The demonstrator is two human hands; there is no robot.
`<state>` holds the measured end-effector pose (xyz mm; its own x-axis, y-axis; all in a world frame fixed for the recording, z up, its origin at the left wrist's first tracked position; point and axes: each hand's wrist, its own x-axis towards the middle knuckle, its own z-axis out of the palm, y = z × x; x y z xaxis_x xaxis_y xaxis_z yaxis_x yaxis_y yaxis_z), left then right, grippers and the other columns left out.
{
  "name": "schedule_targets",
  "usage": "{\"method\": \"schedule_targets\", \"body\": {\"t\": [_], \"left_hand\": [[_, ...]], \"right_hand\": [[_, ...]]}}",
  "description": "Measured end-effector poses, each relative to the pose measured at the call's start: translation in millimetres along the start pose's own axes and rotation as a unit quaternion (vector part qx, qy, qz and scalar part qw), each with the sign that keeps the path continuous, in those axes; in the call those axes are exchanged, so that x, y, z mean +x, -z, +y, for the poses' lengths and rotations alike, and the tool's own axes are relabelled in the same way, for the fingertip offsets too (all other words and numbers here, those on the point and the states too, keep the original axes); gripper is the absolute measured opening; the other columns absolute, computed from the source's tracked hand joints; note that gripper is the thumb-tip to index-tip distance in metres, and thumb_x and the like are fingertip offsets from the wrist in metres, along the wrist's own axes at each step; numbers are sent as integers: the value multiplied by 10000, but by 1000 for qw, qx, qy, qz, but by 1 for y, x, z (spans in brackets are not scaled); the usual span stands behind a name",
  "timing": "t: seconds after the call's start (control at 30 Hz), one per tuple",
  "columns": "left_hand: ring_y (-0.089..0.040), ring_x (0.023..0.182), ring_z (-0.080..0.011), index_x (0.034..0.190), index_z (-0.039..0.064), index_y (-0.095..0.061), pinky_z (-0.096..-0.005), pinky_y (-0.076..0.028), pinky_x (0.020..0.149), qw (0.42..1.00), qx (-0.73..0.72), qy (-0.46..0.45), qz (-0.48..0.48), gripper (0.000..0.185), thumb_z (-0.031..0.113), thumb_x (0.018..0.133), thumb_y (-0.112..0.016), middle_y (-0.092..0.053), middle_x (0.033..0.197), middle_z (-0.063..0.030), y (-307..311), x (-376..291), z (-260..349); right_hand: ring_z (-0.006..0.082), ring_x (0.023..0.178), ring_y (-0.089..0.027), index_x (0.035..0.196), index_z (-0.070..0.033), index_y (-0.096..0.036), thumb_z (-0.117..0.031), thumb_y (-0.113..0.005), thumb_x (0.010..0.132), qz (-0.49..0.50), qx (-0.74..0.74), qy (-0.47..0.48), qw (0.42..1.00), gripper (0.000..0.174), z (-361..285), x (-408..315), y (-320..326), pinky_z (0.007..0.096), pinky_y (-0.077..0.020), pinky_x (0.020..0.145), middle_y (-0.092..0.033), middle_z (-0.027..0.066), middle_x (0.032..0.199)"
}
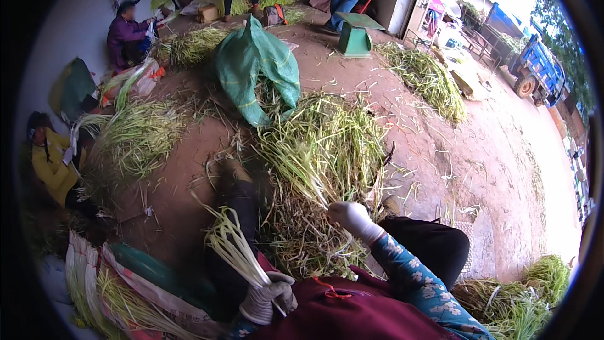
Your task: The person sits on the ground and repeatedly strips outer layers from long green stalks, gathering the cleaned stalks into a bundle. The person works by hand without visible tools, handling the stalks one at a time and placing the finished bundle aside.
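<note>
My left hand (269, 295), in a grey glove, grips a bunch of long pale green-white stalks (236, 245) low in front of my body. The leafy ends fan out up and to the left, and the cut ends poke out below the fist. My right hand (355, 219), in a white glove, is closed around the white end of a few stalks (318, 189) at the near edge of a big heap of green stalks (330, 146). Its fingertips are partly hidden. Between my legs lies a pile of brown, withered leaf scraps (302, 231).
A green woven sack (257, 66) stands behind the heap. Bundled stalks (89, 278) lie on sacking at lower left. Seated people (54, 160) handle stalks at left; others stand at the back. A green platform scale (356, 35) and a blue truck (542, 68) are farther off.
</note>
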<state>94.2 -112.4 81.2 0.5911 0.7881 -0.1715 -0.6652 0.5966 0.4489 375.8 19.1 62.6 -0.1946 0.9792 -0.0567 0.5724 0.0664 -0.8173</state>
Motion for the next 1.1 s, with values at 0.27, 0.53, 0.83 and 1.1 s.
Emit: {"method": "schedule_targets", "body": {"t": [0.27, 0.53, 0.83, 1.1], "left_hand": [[-391, 458, -127, 1127, 20, -529, -286, -372, 469, 987, 2, -72, 143, 253, 179, 932, -494, -433, 617, -23, -36, 6, 23], [-471, 439, -91, 956, 68, -645, -256, -389, 388, 938, 54, -106, 326, 197, 194, 814, -699, -590, 698, -32, -28, 42, 13], [-483, 388, -130, 775, 26, -662, -254, -384, 365, 902, 158, -77, 394, 170, 192, 799, -693, -553, 539, -34, -10, 48, -1], [-511, 398, -106, 812, 26, -642, -232, -404, 366, 912, 218, -88, 336, 139, 155, 794, -690, -567, 553, -28, -21, 42, -13]], "right_hand": [[76, 581, -559, 1004, -17, -650, -135, -610, 882, 16, 277, -65, 959, 174, -37, -43, 11, 216, -433, 506, -641, 25, 715], [242, 558, -593, 809, -75, -684, -129, -734, 727, -24, -16, 214, 977, 110, -58, -72, -63, 330, -463, 525, -605, 92, 638], [283, 529, -550, 766, -100, -601, -221, -663, 778, -51, -176, 330, 926, 137, -52, -79, -62, 399, -430, 503, -508, 74, 577], [53, 697, -541, 1302, -38, -487, -440, -548, 898, -313, 371, -37, 873, 573, -53, -64, -43, 193, -406, 622, -598, -16, 884]]}}
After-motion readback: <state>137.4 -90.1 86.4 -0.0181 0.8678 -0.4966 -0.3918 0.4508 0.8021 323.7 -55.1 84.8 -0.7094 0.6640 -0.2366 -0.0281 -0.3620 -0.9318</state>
